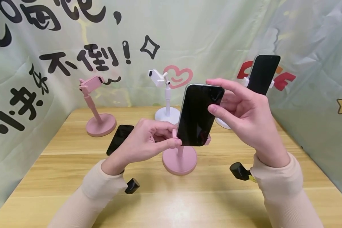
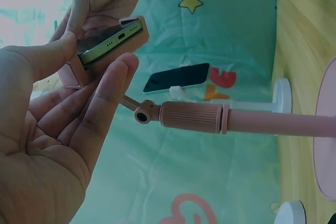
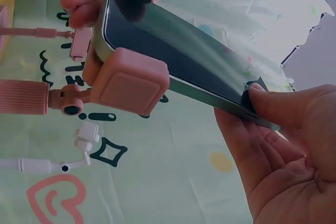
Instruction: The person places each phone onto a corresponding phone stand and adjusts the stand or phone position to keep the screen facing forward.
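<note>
A smartphone (image 1: 198, 117) with a dark screen leans tilted in the clamp of a pink phone stand (image 1: 180, 161) at the middle of the table. My right hand (image 1: 242, 110) pinches the phone's upper end, thumb on the screen and fingers behind. At the lower left corner, my left hand (image 1: 151, 137) holds the stand's clamp (image 2: 73, 74) between thumb and fingers, the thumb tip close against the phone. In the right wrist view, the clamp's other pink arm (image 3: 131, 83) lies along the phone's long edge. The phone's back is mostly hidden.
Behind stand another pink stand (image 1: 101, 124) at left and a white stand (image 1: 167, 113) at centre. At back right, a white stand bears a second phone (image 1: 263, 74). Another phone (image 1: 119, 137) lies flat beside my left wrist. A printed cloth (image 1: 216, 38) borders the wooden table (image 1: 176, 202).
</note>
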